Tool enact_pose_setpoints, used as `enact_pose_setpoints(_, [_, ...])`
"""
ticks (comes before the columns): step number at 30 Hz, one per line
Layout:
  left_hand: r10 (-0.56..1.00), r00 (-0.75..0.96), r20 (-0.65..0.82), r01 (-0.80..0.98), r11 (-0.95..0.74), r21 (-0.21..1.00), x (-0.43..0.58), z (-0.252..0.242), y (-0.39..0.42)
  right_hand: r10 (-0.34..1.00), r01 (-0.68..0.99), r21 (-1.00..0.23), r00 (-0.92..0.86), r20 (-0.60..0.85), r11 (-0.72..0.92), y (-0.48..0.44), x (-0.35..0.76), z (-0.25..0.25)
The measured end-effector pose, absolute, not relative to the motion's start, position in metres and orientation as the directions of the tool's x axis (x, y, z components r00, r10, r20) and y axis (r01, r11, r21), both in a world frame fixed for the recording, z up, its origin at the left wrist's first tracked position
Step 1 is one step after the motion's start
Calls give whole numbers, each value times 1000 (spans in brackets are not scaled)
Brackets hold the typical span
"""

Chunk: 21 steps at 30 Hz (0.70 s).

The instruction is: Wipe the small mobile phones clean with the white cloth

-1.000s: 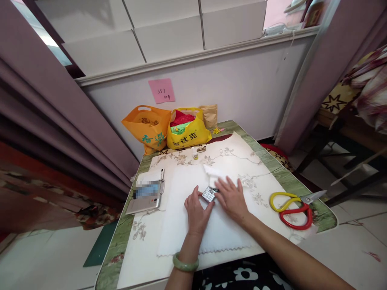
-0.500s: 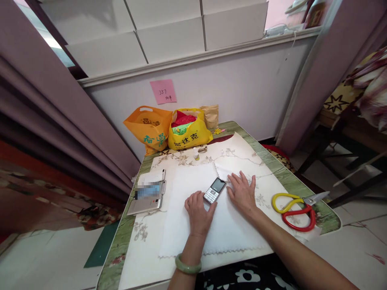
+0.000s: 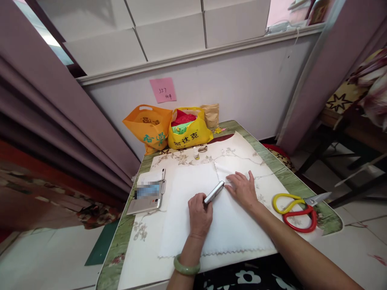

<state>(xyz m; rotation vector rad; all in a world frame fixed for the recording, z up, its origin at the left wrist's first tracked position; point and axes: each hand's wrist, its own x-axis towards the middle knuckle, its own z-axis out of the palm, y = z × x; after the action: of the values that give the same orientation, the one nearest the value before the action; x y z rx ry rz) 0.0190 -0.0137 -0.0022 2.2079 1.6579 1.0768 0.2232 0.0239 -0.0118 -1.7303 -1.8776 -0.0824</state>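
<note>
My left hand (image 3: 200, 215) grips the near end of a small silver keypad phone (image 3: 214, 192) between thumb and fingers. The phone is tipped up on its long edge, so its narrow side shows and its keys and screen are hidden. Beneath it lies a white cloth (image 3: 190, 225) with zigzag-cut edges. My right hand (image 3: 242, 189) rests on the cloth just right of the phone's far end, fingers stretched out and holding nothing.
Several phones (image 3: 146, 205) lie at the table's left side. Scissors with yellow and red handles (image 3: 299, 211) lie at the right edge. A small bottle (image 3: 196, 154), an orange bag (image 3: 151, 131) and a yellow bag (image 3: 190, 137) stand at the back.
The keypad phone lay with its keys and screen facing up; now it is turned onto its edge in my left hand, whose fingers have closed. My right hand has barely moved.
</note>
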Motion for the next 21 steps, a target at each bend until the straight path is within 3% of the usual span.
enact_pose_setpoints(6, [884, 64, 462, 764, -342, 548, 16, -6, -13, 907, 924, -366, 59, 417, 108, 35, 225, -7])
enact_pose_setpoints(11, [902, -14, 432, 759, -272, 592, 14, -6, -11, 823, 805, -575, 223, 523, 148, 30, 222, 0])
enact_pose_setpoints(13, [905, 0, 426, 761, -277, 587, 15, -6, -10, 804, 762, -572, 117, 582, 303, 21, 215, 5])
enact_pose_setpoints(16, [908, 12, 420, 756, -283, 590, 15, -7, -8, 750, 669, -472, -197, 632, 574, 4, 199, 10])
enact_pose_setpoints(21, [904, 6, 427, 767, -278, 579, 13, -13, -7, 664, 607, -379, -350, 661, 698, -14, 170, 8])
